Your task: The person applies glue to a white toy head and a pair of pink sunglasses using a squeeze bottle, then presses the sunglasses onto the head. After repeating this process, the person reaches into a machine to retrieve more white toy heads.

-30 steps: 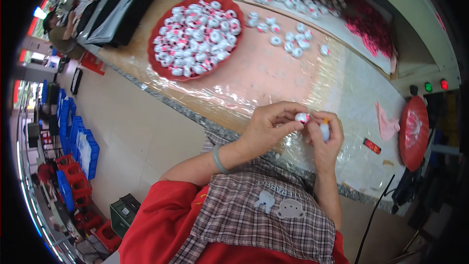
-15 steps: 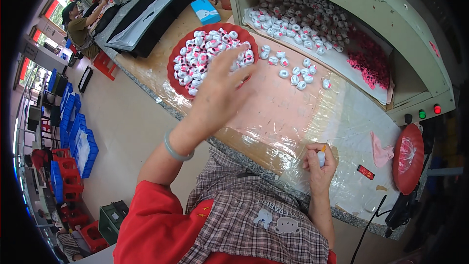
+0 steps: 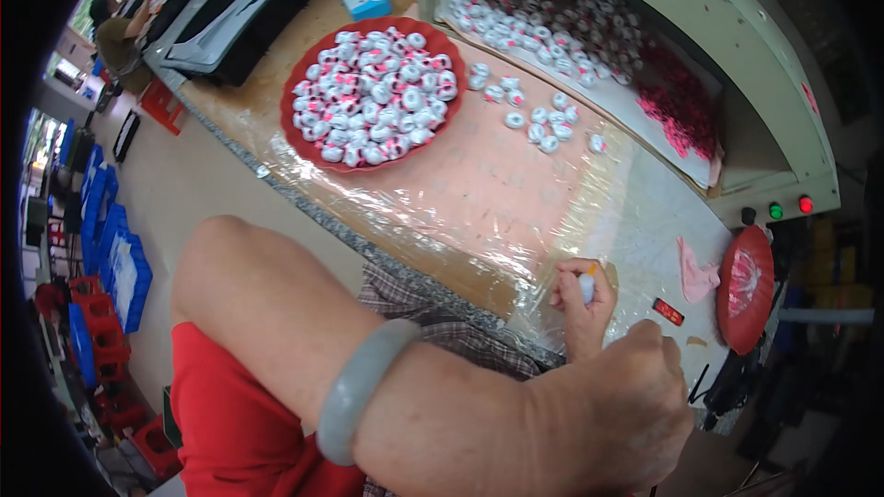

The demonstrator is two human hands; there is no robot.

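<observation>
Single head view through the left one of two wide fisheye cameras worn side by side on the person's head. The lens faces downward and forward across the table (image 3: 506, 193), whose near edge slants from upper left to lower right. The left forearm (image 3: 451, 423) lies closest and fills much of the lower field; the right hand (image 3: 586, 302) appears farther off. Floor (image 3: 175, 193) occupies the left, an open-fronted cabinet (image 3: 773, 60) the upper right; straight edges bow toward the dark rim.
</observation>
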